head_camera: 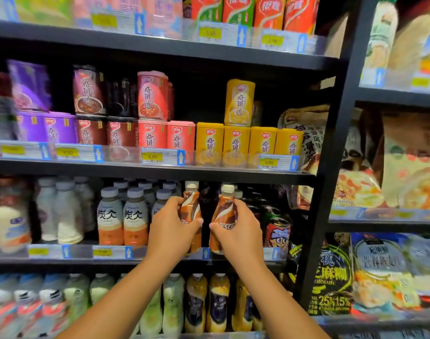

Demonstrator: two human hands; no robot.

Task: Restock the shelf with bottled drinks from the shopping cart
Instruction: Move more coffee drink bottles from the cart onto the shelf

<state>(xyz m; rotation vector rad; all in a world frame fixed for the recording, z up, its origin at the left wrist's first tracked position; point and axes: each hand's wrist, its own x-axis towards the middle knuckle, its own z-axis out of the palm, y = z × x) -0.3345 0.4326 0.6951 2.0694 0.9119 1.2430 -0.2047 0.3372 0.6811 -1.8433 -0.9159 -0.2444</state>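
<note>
Two brown coffee bottles with white caps stand upright at the front of the dark drinks shelf point(160, 261). My left hand point(171, 231) is wrapped around the left coffee bottle point(190, 204). My right hand point(238, 231) grips the right coffee bottle point(225, 209). A dark gap separates the two bottles. Both forearms reach up from the bottom of the view. The shopping cart is out of sight.
Grey-capped milk tea bottles point(122, 216) stand left of my hands, a red can point(278, 231) to the right. Porridge cans point(209, 140) fill the shelf above, more bottles point(197, 302) the shelf below. A black upright post point(331, 167) divides off snack bags on the right.
</note>
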